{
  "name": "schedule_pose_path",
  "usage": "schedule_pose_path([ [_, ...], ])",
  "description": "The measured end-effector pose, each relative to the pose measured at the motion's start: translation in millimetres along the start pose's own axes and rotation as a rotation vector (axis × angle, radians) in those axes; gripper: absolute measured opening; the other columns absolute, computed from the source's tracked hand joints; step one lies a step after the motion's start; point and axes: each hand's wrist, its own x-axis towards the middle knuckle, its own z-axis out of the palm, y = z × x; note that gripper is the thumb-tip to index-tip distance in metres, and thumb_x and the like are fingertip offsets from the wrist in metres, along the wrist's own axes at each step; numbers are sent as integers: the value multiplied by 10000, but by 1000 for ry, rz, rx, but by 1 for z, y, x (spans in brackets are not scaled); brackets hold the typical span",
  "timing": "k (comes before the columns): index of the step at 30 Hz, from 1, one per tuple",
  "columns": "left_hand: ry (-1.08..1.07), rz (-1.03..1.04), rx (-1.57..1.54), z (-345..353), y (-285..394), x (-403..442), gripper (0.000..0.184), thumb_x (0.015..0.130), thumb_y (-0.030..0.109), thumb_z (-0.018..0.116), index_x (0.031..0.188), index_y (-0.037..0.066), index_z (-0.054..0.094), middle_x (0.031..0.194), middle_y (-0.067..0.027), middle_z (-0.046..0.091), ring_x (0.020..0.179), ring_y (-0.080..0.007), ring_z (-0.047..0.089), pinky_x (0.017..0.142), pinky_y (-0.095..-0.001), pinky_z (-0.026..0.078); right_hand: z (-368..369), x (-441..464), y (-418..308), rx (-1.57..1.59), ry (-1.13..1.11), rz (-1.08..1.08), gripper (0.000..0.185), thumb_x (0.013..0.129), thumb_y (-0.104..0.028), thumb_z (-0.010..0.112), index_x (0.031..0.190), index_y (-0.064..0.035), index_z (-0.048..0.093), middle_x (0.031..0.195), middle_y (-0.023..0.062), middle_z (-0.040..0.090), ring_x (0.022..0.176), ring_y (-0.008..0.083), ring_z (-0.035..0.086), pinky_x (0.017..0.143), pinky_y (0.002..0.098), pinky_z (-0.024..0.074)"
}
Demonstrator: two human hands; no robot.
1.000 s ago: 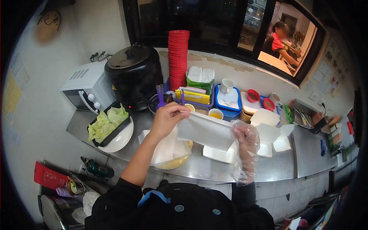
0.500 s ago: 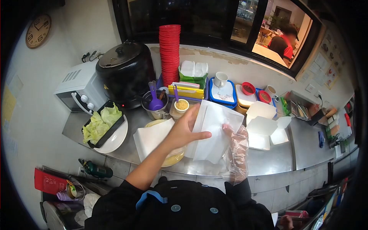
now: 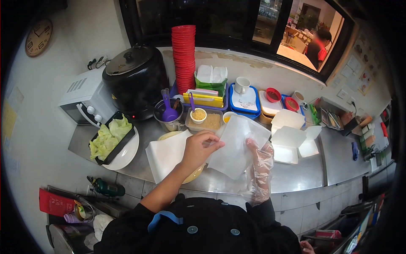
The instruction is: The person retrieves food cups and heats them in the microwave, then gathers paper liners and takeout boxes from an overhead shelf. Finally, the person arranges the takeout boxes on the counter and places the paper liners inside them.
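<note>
A white, slightly see-through sheet of paper point(image 3: 237, 146) is held up over the steel counter. My left hand point(image 3: 198, 150), bare, pinches its left edge between thumb and fingertips. My right hand point(image 3: 260, 163), in a clear plastic glove, grips the right side with its thumb on the near face; the fingers behind are hidden. Another white paper point(image 3: 165, 157) lies on a pale yellow round plate point(image 3: 192, 177) left of the held sheet. Just right of the gloved hand stand open white cardboard boxes point(image 3: 285, 154).
Lettuce in a black tray point(image 3: 113, 137) rests on a white plate point(image 3: 129, 157). Behind are a black soup warmer point(image 3: 135, 86), stacked red bowls point(image 3: 184, 59), a purple ladle point(image 3: 170, 113) in a pot and a yellowish-filled cup point(image 3: 198, 114). Another person's hand point(image 3: 306, 247) shows low right.
My left hand has moved left and down, going from spread fingers to a pinch on the paper's left edge. The sheet has tilted and lowered, uncovering a container and cup behind it.
</note>
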Motion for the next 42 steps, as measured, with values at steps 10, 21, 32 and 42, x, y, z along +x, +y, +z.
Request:
schedule_pose_path([
  [10,59,-25,-22,-5,1,-3,173,785,81,692,915,-16,632,800,-79,671,718,-100,632,672,-213,502,5,-5,-6,82,-19,-88,313,759,-132,719,1008,27,615,884,76,649,748,120,597,668,249,484],
  [21,11,-64,-168,-8,-6,-7,194,809,64,663,973,-35,631,815,-78,672,753,-94,626,683,-215,501,-6,-11,-7,83,-167,-110,293,763,-113,722,1002,19,616,908,73,644,820,123,600,736,243,480],
  [32,-95,-176,-155,-19,-19,-10,186,800,92,672,947,-13,629,832,-61,660,791,-111,623,738,-238,488,-38,15,59,237,-205,-101,185,841,-54,616,1015,6,623,974,117,640,834,161,616,776,252,497],
  [42,-319,617,580,-6,49,27,110,791,142,633,849,55,668,811,-73,653,837,-212,603,780,-359,457,-6,-12,-29,-615,-392,-281,148,820,-159,642,924,-70,698,838,89,687,758,141,634,698,281,481],
])
